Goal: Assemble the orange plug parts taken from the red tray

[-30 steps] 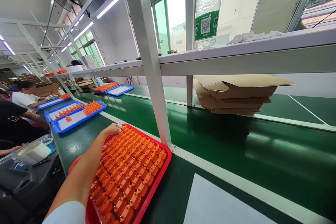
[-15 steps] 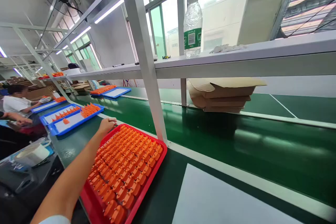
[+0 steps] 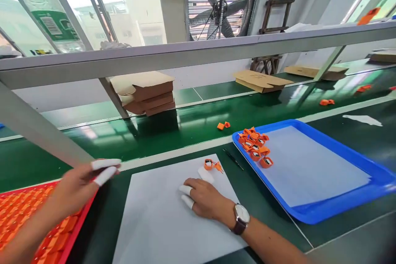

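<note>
My left hand, with white covers on thumb and index finger, hovers above the right edge of the red tray. Its fingers stretch forward, the tips close together, and I see nothing between them. Rows of orange parts fill that tray. My right hand, wearing a watch, lies palm down on a white sheet, its white-covered fingers slightly apart. Just beyond its knuckles sits a small orange ring-like part, beside a white patch I cannot make out.
To the right stands a blue tray with a heap of orange parts in its left corner. A dark pen-like tool lies beside it. Behind runs a green belt with loose orange pieces. A shelf beam crosses above.
My view has swung to the right. My left hand has left the red tray's far edge and is now by its right side. My right hand, the watch and the blue tray at right have come into view.
</note>
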`<control>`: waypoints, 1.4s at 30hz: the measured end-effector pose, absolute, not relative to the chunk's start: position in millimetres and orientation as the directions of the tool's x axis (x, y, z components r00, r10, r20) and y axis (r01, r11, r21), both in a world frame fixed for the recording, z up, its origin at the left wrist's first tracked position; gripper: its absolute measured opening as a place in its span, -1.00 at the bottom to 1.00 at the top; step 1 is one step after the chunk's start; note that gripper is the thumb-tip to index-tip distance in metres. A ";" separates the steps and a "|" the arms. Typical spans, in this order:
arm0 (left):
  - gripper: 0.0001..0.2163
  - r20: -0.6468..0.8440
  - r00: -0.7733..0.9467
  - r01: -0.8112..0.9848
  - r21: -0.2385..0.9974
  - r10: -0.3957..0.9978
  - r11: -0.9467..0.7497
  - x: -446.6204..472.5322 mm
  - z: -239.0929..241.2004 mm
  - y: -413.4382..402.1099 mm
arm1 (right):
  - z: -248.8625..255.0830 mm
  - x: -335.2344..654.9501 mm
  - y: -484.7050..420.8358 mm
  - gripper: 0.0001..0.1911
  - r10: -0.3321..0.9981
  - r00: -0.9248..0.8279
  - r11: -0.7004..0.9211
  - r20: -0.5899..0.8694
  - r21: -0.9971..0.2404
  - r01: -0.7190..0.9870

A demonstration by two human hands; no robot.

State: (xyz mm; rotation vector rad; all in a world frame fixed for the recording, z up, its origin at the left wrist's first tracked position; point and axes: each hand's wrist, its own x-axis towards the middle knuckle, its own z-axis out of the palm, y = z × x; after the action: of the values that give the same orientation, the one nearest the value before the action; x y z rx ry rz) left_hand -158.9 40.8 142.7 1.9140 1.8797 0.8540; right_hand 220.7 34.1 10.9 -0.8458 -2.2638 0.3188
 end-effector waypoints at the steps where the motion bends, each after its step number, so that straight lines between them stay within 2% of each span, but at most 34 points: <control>1: -0.70 0.133 0.115 0.781 0.601 0.984 -0.173 -125.2 135.9 44.8 | 11.5 228.1 37.1 -0.84 0.662 -0.503 0.748 0.556 -0.451 0.487; 3: -0.72 0.051 0.363 0.710 0.632 0.931 -0.311 -60.9 118.7 52.6 | 15.4 245.5 47.2 -0.77 0.694 -0.373 0.709 0.616 -0.495 0.502; 4: -0.71 0.028 0.420 0.677 0.656 0.907 -0.334 -31.6 108.2 56.4 | 18.3 254.6 53.7 -0.71 0.713 -0.296 0.681 0.636 -0.526 0.509; 6: -0.64 0.052 0.471 0.622 0.688 0.880 -0.374 19.6 85.1 64.1 | 24.4 271.5 67.0 -0.64 0.740 -0.140 0.623 0.658 -0.591 0.513; 9: -0.44 0.103 0.520 0.592 0.672 0.848 -0.445 78.6 54.7 78.7 | 29.6 288.7 82.2 -0.66 0.746 0.036 0.565 0.665 -0.661 0.495; 12: -0.45 0.100 0.518 0.618 0.643 0.849 -0.452 117.7 38.6 97.7 | 28.7 294.4 89.1 -0.68 0.740 0.108 0.548 0.663 -0.689 0.475; 16: -0.71 0.090 0.509 0.635 0.631 0.856 -0.445 134.3 38.7 115.9 | 26.4 293.2 89.9 -0.70 0.739 0.111 0.554 0.664 -0.694 0.459; 21: -0.67 0.135 0.402 0.649 0.656 0.906 -0.386 91.3 56.6 96.8 | 22.9 294.0 89.8 -0.67 0.763 0.086 0.530 0.640 -0.697 0.484; 27: -0.79 0.039 0.282 0.719 0.653 0.959 -0.238 4.5 42.8 37.1 | 9.9 292.8 107.0 -0.61 0.825 0.056 0.419 0.562 -0.676 0.606; 29: -0.80 0.036 0.279 0.702 0.674 0.960 -0.229 -12.5 27.2 24.2 | 9.9 289.3 124.7 -0.57 0.843 0.034 0.380 0.537 -0.640 0.668; 32: -0.71 0.066 0.277 0.653 0.719 0.959 -0.238 -23.8 7.7 16.8 | 15.3 282.9 163.8 -0.52 0.868 -0.011 0.329 0.496 -0.560 0.761; 38: -0.70 0.178 0.341 0.590 0.724 0.923 -0.357 -32.6 -1.5 15.7 | 23.2 270.1 235.8 -0.64 0.923 -0.004 0.174 0.385 -0.406 0.897; 42: -0.62 0.233 0.375 0.556 0.718 0.897 -0.419 -35.8 0.3 12.2 | 17.8 258.8 249.8 -0.69 0.949 -0.066 0.172 0.307 -0.333 0.927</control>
State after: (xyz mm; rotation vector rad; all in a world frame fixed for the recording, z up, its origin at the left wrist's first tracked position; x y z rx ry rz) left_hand -35.8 12.2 0.3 2.1044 1.2480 0.8369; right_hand 258.8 249.8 17.8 -1.7677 -2.0060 0.0660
